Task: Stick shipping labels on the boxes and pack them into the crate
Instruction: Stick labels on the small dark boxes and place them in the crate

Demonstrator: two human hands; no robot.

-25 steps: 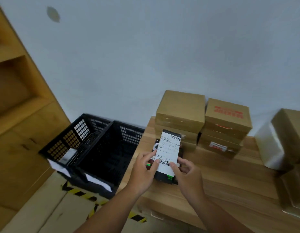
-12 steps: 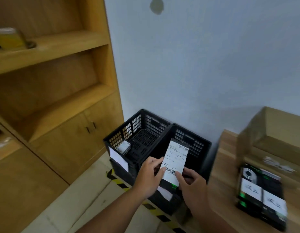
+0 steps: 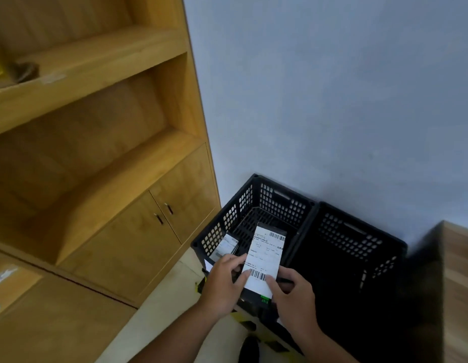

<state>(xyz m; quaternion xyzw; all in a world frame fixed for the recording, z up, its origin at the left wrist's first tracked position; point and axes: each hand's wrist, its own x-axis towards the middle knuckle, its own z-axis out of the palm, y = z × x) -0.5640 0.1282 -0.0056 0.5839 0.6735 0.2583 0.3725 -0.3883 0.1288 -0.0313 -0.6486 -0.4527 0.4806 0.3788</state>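
A narrow black box with a white shipping label (image 3: 265, 260) on its top is held over the front rim of the left black crate (image 3: 256, 203). My left hand (image 3: 223, 282) grips its left edge and my right hand (image 3: 293, 294) grips its right lower edge, thumb on the label's barcode. Inside that crate another labelled box (image 3: 225, 246) leans against the left wall. A second black crate (image 3: 358, 247) stands directly to the right, its inside dark.
A wooden shelf unit with cupboard doors (image 3: 159, 231) stands to the left of the crates. A wooden table edge (image 3: 458, 271) rises at the right. Behind is a grey wall; yellow-black tape marks the floor (image 3: 243, 318) under the crates.
I have turned left from the table to the crates, carrying the labelled box in both hands; it now hangs over the left crate. The cardboard boxes on the table have left the view.
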